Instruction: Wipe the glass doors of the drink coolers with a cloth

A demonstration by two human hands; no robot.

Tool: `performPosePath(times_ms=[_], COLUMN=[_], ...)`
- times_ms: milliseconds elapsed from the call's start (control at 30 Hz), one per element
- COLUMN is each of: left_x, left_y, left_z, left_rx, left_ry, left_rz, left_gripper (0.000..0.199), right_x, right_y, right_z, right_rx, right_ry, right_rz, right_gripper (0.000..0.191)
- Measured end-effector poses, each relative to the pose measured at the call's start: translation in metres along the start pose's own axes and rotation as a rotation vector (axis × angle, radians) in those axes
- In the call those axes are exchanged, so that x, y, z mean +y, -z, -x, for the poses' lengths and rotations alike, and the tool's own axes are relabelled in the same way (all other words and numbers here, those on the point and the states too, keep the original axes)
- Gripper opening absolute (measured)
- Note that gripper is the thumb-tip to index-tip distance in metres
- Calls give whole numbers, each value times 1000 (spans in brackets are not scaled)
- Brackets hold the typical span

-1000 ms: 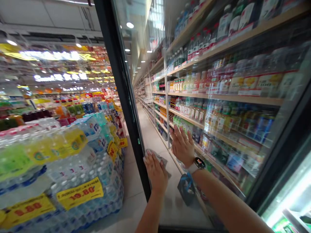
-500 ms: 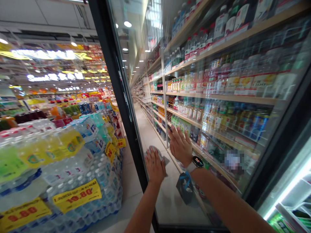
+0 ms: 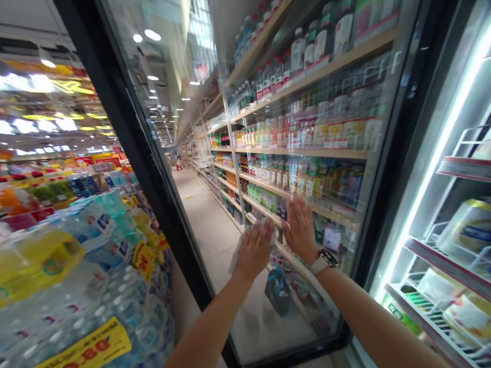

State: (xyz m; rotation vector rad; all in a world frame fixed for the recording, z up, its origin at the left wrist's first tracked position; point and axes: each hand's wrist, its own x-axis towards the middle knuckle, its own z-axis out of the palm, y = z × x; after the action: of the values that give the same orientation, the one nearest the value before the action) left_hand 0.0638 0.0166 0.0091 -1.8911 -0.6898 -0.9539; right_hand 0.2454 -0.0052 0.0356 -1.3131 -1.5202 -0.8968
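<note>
My left hand [image 3: 253, 251] lies with stretched fingers on a grey cloth [image 3: 235, 254], pressing it against the glass door [image 3: 199, 199]. Only the cloth's edges show around the hand, slightly blurred. Just to the right, my right hand [image 3: 301, 227] is open, its palm toward the same pane and its fingers up; it holds nothing. A watch with a pale strap [image 3: 324, 260] sits on the right wrist. The door stands swung out in a black frame [image 3: 153, 189], and drink shelves show in or through the glass.
Shrink-wrapped bottle packs [image 3: 95, 245] are stacked on the left, with a yellow price sign [image 3: 90, 347] in front. On the right, a lit cooler [image 3: 425, 168] has wire shelves [image 3: 433, 312] with packaged goods. A dark bag with a blue ribbon [image 3: 278, 291] appears low in the glass.
My left hand has slid the cloth rightward across the glass, closer to my right hand. The view has turned right, showing more of the cooler's inside.
</note>
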Motion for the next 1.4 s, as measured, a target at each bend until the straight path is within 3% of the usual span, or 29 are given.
performPosePath(times_ms=[100,200,300,467,567,667,800,900,967,1033,1167,1267,1333,1400], left_x=[28,26,-4,-69,-72,-38,11,23,15,-1,-43,-58,-54,-41], left_y=[-17,-22,-12,20,24,9,-16,-24,-23,-17,6,18,19,15], left_z=[73,105,73,-59,-108,-103,-37,6,11,-9,-95,-144,-151,-138], left_rx=[-79,-100,-80,157,191,116,61,21,12,39,160,197,186,182], left_ry=[-159,-275,-228,189,302,160,27,3,-25,-26,101,176,178,139], left_rz=[-19,-2,28,56,116,153,143,126,134,140,140,152,151,135], left_gripper=[52,55,57,66,66,65,62,59,59,59,61,59,59,59], right_x=[2,2,2,1,2,3,6,7,7,7,6,7,7,6], right_y=[-10,-16,-18,-21,-26,-29,-29,-29,-30,-31,-31,-29,-27,-25], right_z=[7,8,6,6,7,9,10,10,10,9,10,10,10,9], right_rx=[47,105,109,102,98,83,38,37,67,96,91,69,81,101], right_ry=[42,53,43,28,19,9,16,29,41,43,31,25,32,42], right_rz=[35,50,52,46,55,64,54,75,81,76,60,50,49,50], right_gripper=[71,69,69,70,69,68,67,65,64,64,63,62,62,61])
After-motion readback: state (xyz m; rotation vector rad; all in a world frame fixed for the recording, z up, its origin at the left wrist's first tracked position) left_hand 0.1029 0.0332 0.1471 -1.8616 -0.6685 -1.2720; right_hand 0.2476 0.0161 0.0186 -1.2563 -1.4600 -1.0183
